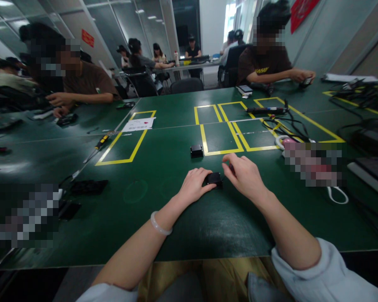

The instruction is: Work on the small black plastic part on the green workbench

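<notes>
My left hand (195, 183) rests on the green table (227, 226), its thumb and fingers closed around a small black box-shaped part (214, 179). Just right of that part, my right hand (245, 175) hovers with curled fingers. Something small and dark shows between its thumb and index finger, too hidden to name. A second black box-shaped part (196, 151) sits on the table beyond my left hand, apart from both hands.
Yellow tape outlines (223, 152) mark the table. A black pen-like tool (266, 110) with a cable lies at the right, near a pinkish blurred item (315, 163). Left are a yellow-black screwdriver (101, 142), a paper (138, 124) and dark flat pieces (88, 186). Co-workers sit across.
</notes>
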Motion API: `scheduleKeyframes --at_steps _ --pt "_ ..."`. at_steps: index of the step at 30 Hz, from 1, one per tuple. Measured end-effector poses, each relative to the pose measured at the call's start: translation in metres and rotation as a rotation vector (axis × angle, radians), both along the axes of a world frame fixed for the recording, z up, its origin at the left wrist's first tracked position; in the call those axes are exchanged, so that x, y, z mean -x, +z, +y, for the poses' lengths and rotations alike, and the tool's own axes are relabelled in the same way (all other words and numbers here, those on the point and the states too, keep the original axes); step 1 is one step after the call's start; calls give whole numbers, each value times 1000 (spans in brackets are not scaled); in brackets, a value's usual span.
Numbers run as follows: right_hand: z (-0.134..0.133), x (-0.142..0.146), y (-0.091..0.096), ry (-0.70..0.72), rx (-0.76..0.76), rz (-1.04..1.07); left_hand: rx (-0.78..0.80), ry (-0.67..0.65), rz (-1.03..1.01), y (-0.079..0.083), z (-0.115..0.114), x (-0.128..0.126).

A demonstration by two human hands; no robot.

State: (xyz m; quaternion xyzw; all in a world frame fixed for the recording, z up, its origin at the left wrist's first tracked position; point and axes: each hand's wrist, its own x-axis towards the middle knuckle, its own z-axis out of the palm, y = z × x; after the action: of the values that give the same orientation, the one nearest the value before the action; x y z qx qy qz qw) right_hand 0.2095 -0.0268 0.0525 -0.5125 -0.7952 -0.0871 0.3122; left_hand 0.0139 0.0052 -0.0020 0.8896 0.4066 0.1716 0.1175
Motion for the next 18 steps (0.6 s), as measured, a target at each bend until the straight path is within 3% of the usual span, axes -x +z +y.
scheduleKeyframes --at_steps 18 --pt "-1 0 -1 1 -37 28 -14 2 0 0 0 0"
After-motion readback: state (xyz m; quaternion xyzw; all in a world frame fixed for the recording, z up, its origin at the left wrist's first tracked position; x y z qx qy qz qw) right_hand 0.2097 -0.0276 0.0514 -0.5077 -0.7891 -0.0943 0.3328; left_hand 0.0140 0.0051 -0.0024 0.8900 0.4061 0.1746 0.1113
